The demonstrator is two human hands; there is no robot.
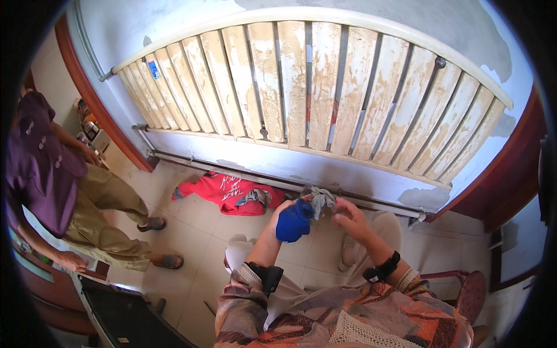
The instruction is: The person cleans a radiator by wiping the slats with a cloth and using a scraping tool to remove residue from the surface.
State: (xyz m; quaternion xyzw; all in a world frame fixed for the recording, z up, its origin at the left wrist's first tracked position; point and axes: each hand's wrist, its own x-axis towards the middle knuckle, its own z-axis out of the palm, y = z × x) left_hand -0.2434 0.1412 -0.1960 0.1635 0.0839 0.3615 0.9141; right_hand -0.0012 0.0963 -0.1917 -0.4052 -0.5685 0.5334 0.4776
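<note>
My left hand [277, 217] is closed around a bunched blue cloth [292, 224], which hangs over the fingers and palm. A crumpled grey cloth [323, 202] sits between my two hands, close to the left fingertips. My right hand [356, 221] is at its right side with fingers bent. The fingertips meet or nearly meet the cloth's edge, and a firm grip cannot be made out. Below and beyond my hands, a red garment [228, 204] bearing white writing is spread on the tiled floor [196, 235]. A grey patterned cloth [257, 198] rests on it.
A slatted radiator [296, 82] with peeling paint spans the wall, with a pipe [383, 207] below it. At left stands another person [48, 165] in sandals. A black-topped table [122, 309] is at lower left, a dark red chair [472, 293] at right.
</note>
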